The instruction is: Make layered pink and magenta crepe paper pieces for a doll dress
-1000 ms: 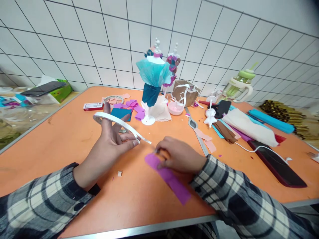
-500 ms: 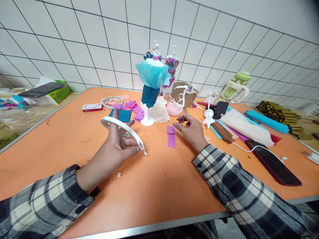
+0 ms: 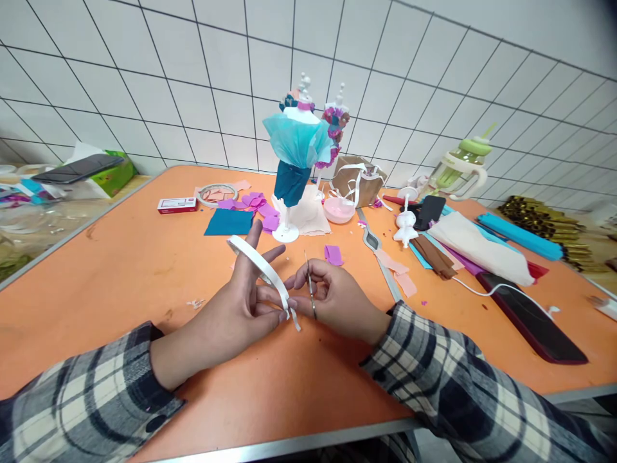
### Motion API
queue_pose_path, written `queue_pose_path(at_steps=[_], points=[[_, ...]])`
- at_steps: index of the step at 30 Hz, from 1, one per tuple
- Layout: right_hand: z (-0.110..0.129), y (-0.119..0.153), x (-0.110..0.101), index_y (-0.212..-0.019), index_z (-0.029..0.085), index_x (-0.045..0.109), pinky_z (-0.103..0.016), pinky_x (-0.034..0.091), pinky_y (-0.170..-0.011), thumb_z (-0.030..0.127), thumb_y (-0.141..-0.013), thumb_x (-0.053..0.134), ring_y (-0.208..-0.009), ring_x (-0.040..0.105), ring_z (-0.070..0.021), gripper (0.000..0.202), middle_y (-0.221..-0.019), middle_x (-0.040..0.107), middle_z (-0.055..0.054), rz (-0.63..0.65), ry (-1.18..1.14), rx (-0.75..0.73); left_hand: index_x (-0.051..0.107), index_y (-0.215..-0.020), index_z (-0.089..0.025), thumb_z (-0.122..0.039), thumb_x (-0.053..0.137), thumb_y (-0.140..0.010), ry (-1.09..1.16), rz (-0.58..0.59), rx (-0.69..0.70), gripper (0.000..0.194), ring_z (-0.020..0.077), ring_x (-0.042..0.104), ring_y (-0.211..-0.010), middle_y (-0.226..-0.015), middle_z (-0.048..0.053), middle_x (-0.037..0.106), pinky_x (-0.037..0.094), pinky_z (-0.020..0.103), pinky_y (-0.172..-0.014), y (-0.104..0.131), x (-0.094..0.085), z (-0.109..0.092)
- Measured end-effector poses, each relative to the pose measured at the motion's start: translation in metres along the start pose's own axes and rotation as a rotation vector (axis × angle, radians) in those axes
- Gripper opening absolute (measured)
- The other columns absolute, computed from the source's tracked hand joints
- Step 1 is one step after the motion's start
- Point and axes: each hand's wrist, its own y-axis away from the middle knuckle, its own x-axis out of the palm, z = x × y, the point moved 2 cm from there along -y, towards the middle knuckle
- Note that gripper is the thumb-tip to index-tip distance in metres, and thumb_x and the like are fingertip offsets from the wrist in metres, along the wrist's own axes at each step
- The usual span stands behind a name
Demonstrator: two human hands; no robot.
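Observation:
My left hand [image 3: 236, 305] holds a roll of white tape [image 3: 263, 265]. The roll hangs round its raised fingers, and the thumb pinches near the loose tape end [image 3: 294, 319]. My right hand [image 3: 337, 299] grips thin metal tweezers [image 3: 309, 286], their points upward. Its fingertips meet the tape close to my left thumb; whether they hold the tape too I cannot tell. Just beyond my right hand lies a purple paper piece [image 3: 332, 254], its lower part hidden. Behind both hands stands a small dress form [image 3: 292, 180] with a turquoise ruffle and dark teal skirt.
A teal sheet [image 3: 228, 222], purple scraps [image 3: 255, 201] and a red-white box [image 3: 177, 205] lie left. A pink bowl [image 3: 339, 209] and paper bag [image 3: 357, 180] sit behind. Rightward are a grey strip [image 3: 387, 273], white figure [image 3: 405, 226], dark phone [image 3: 530, 315] and green-lidded jug [image 3: 460, 167].
My right hand has moved left and toward me with the tweezers, reaching the tape end. My left hand has shifted right and slightly nearer, still carrying the roll.

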Motion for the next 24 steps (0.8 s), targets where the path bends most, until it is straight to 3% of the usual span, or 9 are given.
queue_pose_path(at_steps=[4, 8, 11, 15, 20, 24], points=[[-0.0031, 0.001, 0.0031, -0.085, 0.019, 0.054, -0.026, 0.046, -0.064, 0.024, -0.074, 0.072, -0.067, 0.056, -0.0116, 0.022, -0.087, 0.068, -0.002, 0.056, -0.1, 0.068, -0.023, -0.15, -0.057, -0.012, 0.072, -0.08, -0.029, 0.031, 0.006, 0.127, 0.0155, 0.075, -0.081, -0.169, 0.02, 0.01, 0.06, 0.031, -0.068, 0.0023, -0.0008, 0.0014], [-0.0016, 0.0015, 0.0016, -0.082, 0.019, 0.052, -0.023, 0.041, -0.059, 0.017, -0.072, 0.069, -0.061, 0.049, -0.0092, 0.02, -0.08, 0.064, 0.002, 0.034, -0.083, 0.014, -0.023, -0.151, -0.055, -0.018, 0.072, -0.085, -0.006, 0.066, 0.033, 0.121, 0.0179, 0.075, -0.086, -0.169, 0.02, 0.014, 0.06, 0.037, -0.076, 0.0026, -0.0047, 0.0052], [-0.0012, 0.0028, 0.0029, -0.081, 0.02, 0.052, -0.024, 0.042, -0.062, 0.017, -0.073, 0.067, -0.065, 0.053, -0.0106, 0.017, -0.079, 0.062, 0.003, 0.035, -0.072, -0.027, -0.016, -0.155, -0.052, -0.027, 0.075, -0.085, 0.008, 0.064, 0.018, 0.118, 0.0184, 0.076, -0.084, -0.167, 0.02, 0.022, 0.059, 0.04, -0.081, 0.0008, -0.0072, 0.0064], [0.0014, 0.0046, 0.0046, -0.081, 0.021, 0.053, -0.025, 0.045, -0.068, 0.019, -0.075, 0.065, -0.072, 0.057, -0.0124, 0.013, -0.081, 0.061, 0.002, 0.033, -0.024, -0.084, -0.007, -0.159, -0.047, -0.029, 0.078, -0.082, -0.05, -0.038, -0.05, 0.117, 0.0163, 0.074, -0.073, -0.158, 0.019, 0.04, 0.06, 0.038, -0.076, -0.0011, -0.008, 0.0033], [0.0052, 0.0051, 0.0029, -0.079, 0.021, 0.056, -0.026, 0.043, -0.07, 0.015, -0.075, 0.064, -0.071, 0.056, -0.0133, 0.011, -0.077, 0.063, 0.003, -0.014, 0.275, -0.17, -0.003, -0.16, -0.047, -0.027, 0.08, -0.08, -0.012, -0.027, -0.052, 0.117, 0.013, 0.07, -0.067, -0.157, 0.019, 0.042, 0.059, 0.034, -0.071, -0.0008, -0.0067, 0.0015], [0.0049, 0.0056, -0.0028, -0.089, 0.021, 0.065, -0.027, 0.041, -0.069, 0.03, -0.08, 0.072, -0.072, 0.055, -0.0143, 0.014, -0.082, 0.067, 0.0, -0.104, 0.423, -0.143, -0.006, -0.158, -0.049, -0.029, 0.083, -0.077, 0.061, -0.014, -0.043, 0.122, 0.0128, 0.07, -0.069, -0.161, 0.019, 0.037, 0.059, 0.035, -0.073, -0.0017, -0.0092, 0.0024]])
